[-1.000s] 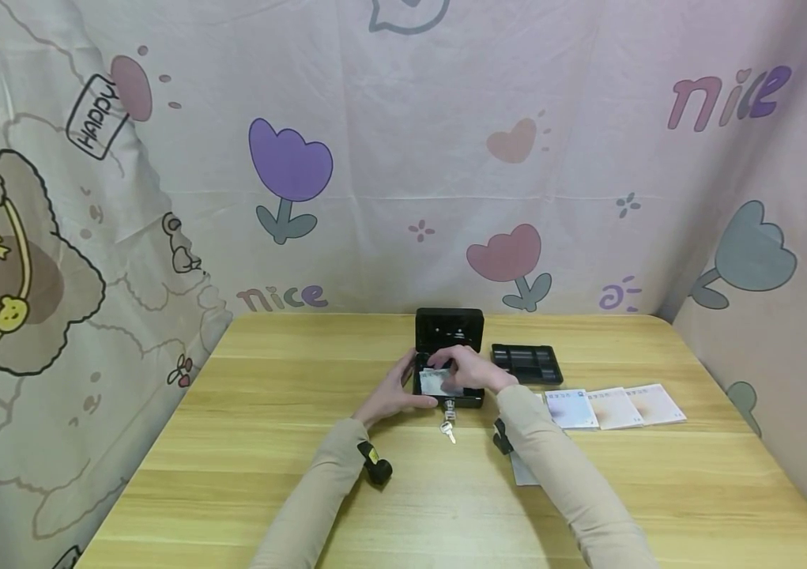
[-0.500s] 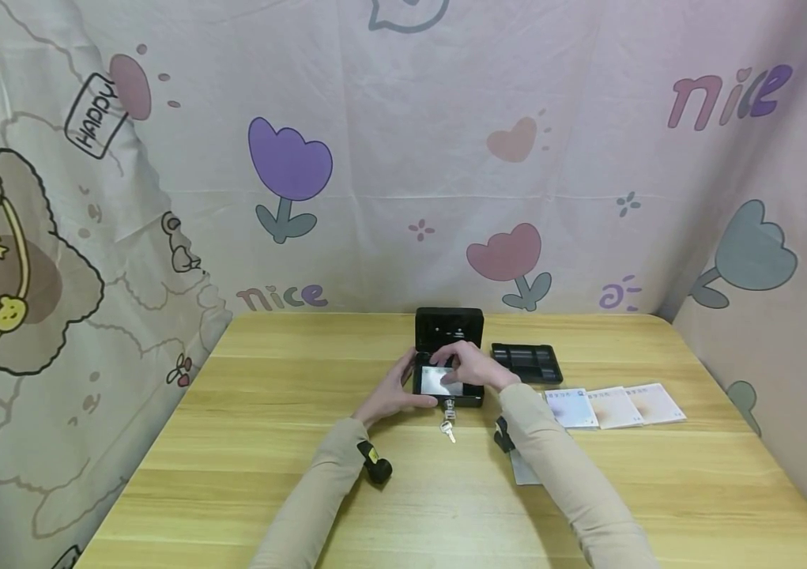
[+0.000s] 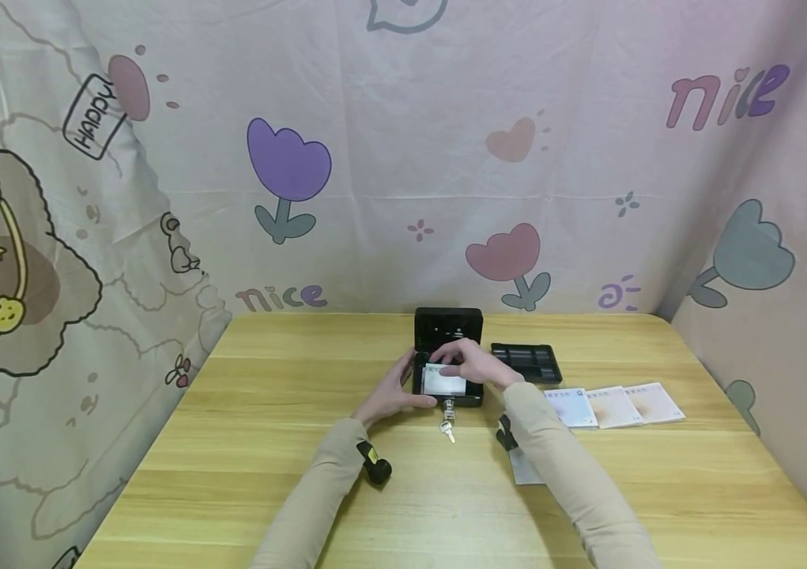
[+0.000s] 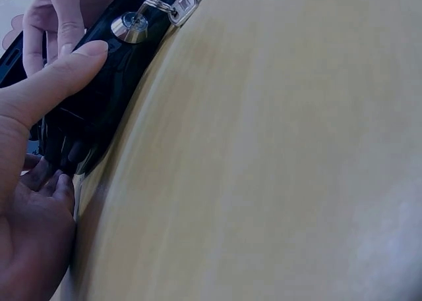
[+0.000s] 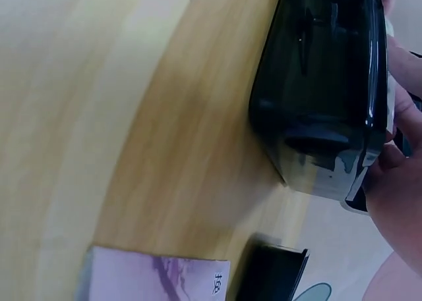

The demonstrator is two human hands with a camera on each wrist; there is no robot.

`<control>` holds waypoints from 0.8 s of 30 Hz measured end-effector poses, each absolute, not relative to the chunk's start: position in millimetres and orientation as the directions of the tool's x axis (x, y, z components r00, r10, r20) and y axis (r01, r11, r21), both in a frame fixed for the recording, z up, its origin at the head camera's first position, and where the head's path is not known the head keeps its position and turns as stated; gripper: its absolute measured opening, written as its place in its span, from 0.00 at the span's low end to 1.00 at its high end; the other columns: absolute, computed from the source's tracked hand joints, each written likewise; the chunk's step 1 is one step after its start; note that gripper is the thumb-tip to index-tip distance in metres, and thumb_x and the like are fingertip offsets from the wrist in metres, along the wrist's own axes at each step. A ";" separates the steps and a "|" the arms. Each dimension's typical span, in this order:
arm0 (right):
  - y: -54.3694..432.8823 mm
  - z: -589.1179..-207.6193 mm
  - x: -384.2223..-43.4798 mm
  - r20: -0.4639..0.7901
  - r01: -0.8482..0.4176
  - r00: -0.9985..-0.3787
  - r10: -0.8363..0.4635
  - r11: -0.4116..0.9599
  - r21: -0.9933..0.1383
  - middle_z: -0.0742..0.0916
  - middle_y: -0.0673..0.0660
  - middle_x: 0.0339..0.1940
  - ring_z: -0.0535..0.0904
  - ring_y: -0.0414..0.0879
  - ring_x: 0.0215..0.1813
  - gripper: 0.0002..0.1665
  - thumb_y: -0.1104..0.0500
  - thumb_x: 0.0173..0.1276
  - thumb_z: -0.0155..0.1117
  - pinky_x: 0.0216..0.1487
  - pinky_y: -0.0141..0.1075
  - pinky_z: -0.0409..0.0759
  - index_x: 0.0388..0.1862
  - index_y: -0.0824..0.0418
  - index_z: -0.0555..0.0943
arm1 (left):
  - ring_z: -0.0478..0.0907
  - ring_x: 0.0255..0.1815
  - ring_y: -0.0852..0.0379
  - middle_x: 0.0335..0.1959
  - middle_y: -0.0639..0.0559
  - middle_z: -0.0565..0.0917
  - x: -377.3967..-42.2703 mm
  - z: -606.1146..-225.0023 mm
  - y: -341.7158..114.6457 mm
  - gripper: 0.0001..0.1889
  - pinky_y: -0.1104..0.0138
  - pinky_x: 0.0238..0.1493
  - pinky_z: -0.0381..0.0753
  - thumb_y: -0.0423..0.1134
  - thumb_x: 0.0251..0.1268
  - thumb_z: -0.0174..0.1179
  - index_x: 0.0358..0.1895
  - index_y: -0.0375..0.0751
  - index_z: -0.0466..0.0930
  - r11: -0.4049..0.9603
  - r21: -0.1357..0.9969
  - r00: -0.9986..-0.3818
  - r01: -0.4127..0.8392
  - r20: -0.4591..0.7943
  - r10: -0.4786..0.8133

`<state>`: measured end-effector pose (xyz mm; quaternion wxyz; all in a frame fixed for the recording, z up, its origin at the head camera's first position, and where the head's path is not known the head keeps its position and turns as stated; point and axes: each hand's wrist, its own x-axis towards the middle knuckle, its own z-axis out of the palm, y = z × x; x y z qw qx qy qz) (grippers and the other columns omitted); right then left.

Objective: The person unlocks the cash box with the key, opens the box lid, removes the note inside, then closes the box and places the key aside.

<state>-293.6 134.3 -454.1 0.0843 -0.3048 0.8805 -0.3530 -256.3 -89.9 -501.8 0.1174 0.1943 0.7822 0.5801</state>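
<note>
A small black cash box [image 3: 475, 401] stands with its lid [image 3: 449, 322] raised, and a keyring with a key [image 3: 448, 431] hangs from its front lock [image 4: 130, 27]. My left hand [image 3: 390, 393] grips the box's left end, thumb across the front face and fingers round the side. Over the opening, my right hand [image 3: 475, 363] pinches pale printed banknotes [image 3: 444, 384] lying at the box's mouth. Another paper edge shows at their left. In the right wrist view, the fingers [image 5: 407, 116] are partly cut off by the frame, and a thin paper edge shows beside them.
A black compartment tray [image 3: 526, 363] lies right of the box. Bluish banknotes [image 3: 569, 408] and two paler stacks, one of them pinkish [image 3: 654, 404], lie in an overlapping row farther right. A greyish slip [image 3: 526, 469] sticks out from under the right forearm.
The right hand has shifted slightly up and right. The pale banknotes in the box have moved a little to the right with it. My left hand stays on the box.
</note>
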 end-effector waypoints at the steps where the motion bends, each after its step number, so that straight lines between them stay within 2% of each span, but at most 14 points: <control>1: 134.9 -453.9 -293.3 0.076 -0.478 -0.799 -0.596 0.554 -0.681 0.88 0.57 0.44 0.80 0.44 0.43 0.14 0.64 0.70 0.65 0.47 0.36 0.82 0.54 0.59 0.85 | 0.46 0.84 0.39 0.84 0.39 0.45 -256.2 -501.7 -89.8 0.62 0.48 0.85 0.49 0.40 0.52 0.77 0.82 0.36 0.38 0.253 0.954 -0.898 0.162 0.037 0.438; 8: 137.3 -446.9 -288.9 0.151 -0.491 -0.804 -0.576 0.499 -0.714 0.87 0.54 0.38 0.76 0.42 0.35 0.13 0.64 0.71 0.64 0.38 0.30 0.77 0.52 0.58 0.86 | 0.45 0.84 0.38 0.84 0.37 0.44 -255.8 -501.1 -89.2 0.62 0.48 0.84 0.48 0.39 0.52 0.77 0.82 0.34 0.38 0.248 0.955 -0.899 0.164 0.041 0.437; 15: 138.9 -440.5 -284.3 0.185 -0.475 -0.835 -0.519 0.509 -0.718 0.86 0.52 0.35 0.71 0.41 0.30 0.14 0.61 0.71 0.65 0.31 0.28 0.69 0.53 0.56 0.87 | 0.46 0.84 0.38 0.84 0.36 0.46 -258.5 -504.6 -88.6 0.61 0.49 0.84 0.50 0.39 0.52 0.77 0.81 0.33 0.40 0.262 0.946 -0.898 0.192 0.062 0.436; 24: 148.7 -425.4 -276.4 0.207 -0.478 -0.831 -0.516 0.473 -0.740 0.87 0.55 0.38 0.74 0.41 0.30 0.14 0.60 0.71 0.64 0.31 0.28 0.73 0.52 0.58 0.87 | 0.47 0.84 0.41 0.84 0.40 0.47 -258.6 -503.3 -88.6 0.62 0.52 0.85 0.50 0.40 0.50 0.78 0.82 0.37 0.41 0.291 0.938 -0.901 0.187 0.046 0.432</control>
